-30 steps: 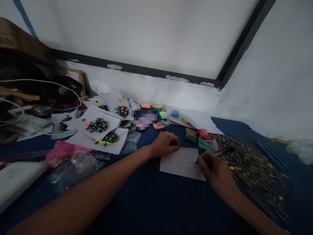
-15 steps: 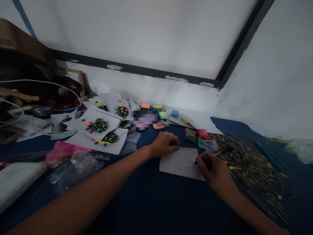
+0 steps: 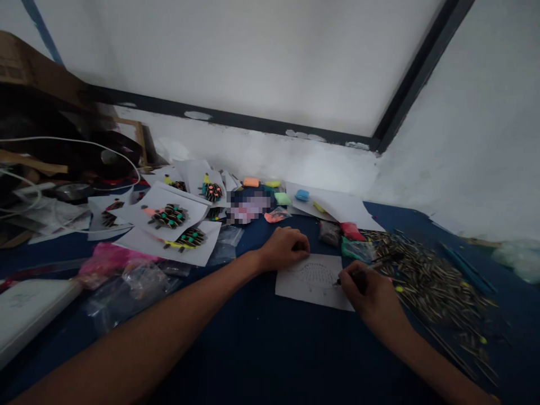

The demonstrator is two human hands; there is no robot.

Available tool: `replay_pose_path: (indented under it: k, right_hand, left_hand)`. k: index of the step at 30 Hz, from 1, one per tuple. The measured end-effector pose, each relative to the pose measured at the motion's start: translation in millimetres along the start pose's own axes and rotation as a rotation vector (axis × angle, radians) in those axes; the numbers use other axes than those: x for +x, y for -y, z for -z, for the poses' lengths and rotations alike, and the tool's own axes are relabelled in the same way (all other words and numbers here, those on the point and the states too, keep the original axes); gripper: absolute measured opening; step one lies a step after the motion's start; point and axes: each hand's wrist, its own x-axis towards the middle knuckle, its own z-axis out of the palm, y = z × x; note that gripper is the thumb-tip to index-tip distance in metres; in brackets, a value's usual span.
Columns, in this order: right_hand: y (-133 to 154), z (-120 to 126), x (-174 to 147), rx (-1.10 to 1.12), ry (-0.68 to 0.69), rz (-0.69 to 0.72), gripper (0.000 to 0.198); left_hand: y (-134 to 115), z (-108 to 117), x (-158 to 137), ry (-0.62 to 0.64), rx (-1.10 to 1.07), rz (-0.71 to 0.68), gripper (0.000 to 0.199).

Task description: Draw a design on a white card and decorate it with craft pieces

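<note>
A sheet of white paper (image 3: 295, 287) lies on the blue tabletop, bearing a rounded drawing filled with rows of short marks. My right hand (image 3: 373, 292) is closed around a dark pen (image 3: 338, 281), whose tip rests at the right side of the drawing. Curled into a loose fist, my left hand (image 3: 284, 247) rests at the sheet's upper left edge, and nothing shows between its fingers. To the right of my right hand spreads a large heap of short, thin brown-grey pieces (image 3: 439, 275); their exact kind is unclear.
Finished paper sheets with hedgehog-like figures (image 3: 169, 216) overlap at the left. Coloured clay packs, including a blue one (image 3: 301, 195) and a red one (image 3: 351, 230), lie beyond the drawing. Plastic bags (image 3: 139, 281) and a white box (image 3: 34, 315) sit at left; a wall rises behind.
The pen tip has shifted very slightly on the drawing with my right hand. My left hand and the sheet look the same.
</note>
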Motion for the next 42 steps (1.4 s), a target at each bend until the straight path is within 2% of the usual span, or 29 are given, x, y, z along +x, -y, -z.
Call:
replay_pose_path:
  k: [10,19,42]
  right_hand:
    - [-4.0,1.2,-0.1,0.003,-0.059,-0.05,0.028]
    - [-5.6,2.5,-1.0,-0.022,-0.057,-0.004,0.031]
    - [-4.7,1.8,-0.1,-0.028,-0.022,-0.024,0.03]
  left_hand:
    - [-0.3,0.2,0.0,0.001,-0.002,0.012,0.008]
    - [-0.9,0.7,0.3,0.015,0.025,0.019,0.009]
    - [-0.2,0.1,0.6,0.005,0.016,0.011,0.008]
